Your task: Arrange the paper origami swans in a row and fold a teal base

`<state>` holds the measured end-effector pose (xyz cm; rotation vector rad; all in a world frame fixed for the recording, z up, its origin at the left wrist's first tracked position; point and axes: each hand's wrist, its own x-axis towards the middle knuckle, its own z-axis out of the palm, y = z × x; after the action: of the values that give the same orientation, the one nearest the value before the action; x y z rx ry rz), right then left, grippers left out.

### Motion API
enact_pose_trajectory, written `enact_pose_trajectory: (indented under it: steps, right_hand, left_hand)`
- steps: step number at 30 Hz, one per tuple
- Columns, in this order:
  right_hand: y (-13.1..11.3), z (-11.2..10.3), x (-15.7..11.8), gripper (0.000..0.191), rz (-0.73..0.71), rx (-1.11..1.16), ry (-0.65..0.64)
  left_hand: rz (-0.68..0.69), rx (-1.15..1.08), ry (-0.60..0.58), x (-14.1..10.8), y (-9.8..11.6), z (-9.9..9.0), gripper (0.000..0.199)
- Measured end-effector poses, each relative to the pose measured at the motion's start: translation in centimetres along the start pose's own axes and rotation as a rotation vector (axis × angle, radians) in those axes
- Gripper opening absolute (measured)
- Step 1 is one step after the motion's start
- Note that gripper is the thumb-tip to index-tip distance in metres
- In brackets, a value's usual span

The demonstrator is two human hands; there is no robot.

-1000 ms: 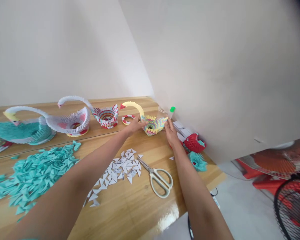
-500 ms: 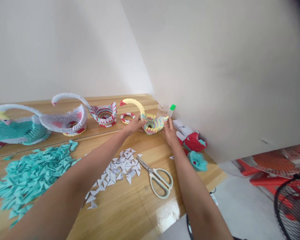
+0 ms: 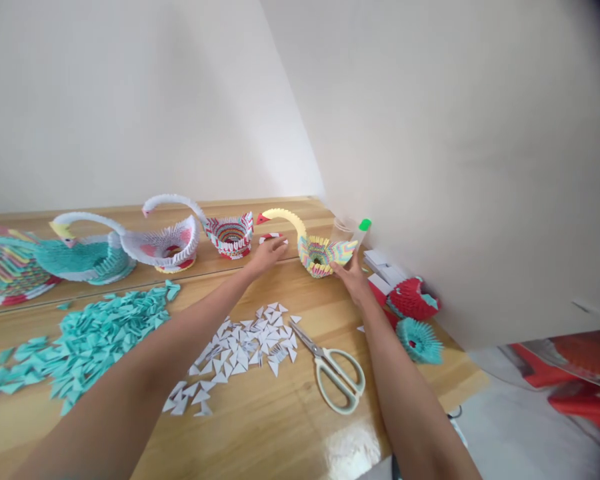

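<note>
yellow-necked pastel folded-paper swan (image 3: 310, 253), its tail end grasped by the right hand (image 3: 353, 275), could shed folds if squeezed; left hand (image 3: 269, 255) over red-and-white paper ring (image 3: 265, 238), ten o'clock, grip unclear.

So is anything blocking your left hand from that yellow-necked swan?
Nothing visible stands between the left hand and the yellow-necked swan; the red-and-white ring is partly hidden behind that hand.

One head-worn camera looked forward and down over the counter (image 3: 265, 427), fairly near; pale wall (image 3: 130, 100) filled the frame's top, floor (image 3: 510, 427) its lower right.
</note>
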<state>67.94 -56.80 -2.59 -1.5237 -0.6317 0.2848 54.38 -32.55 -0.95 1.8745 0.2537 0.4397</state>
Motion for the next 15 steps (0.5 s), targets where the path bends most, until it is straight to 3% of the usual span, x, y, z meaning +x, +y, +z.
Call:
enact_pose_trajectory:
  steps: [2, 5, 15]
  right_hand:
    - [0.0, 0.0, 0.1, 0.092, 0.005, -0.036, 0.017]
    - [0.0, 0.0, 0.2, 0.089, -0.011, -0.074, 0.026]
    - [-0.5, 0.1, 0.1, 0.092, -0.015, -0.056, 0.022]
  left_hand:
    - [0.092, 0.287, 0.059, 0.1, -0.6, -0.9, 0.032]
    - [0.209, 0.546, 0.043, 0.3, -1.1, -1.5, 0.034]
    - [0.153, 0.534, -0.009, 1.2, -0.5, -0.5, 0.011]
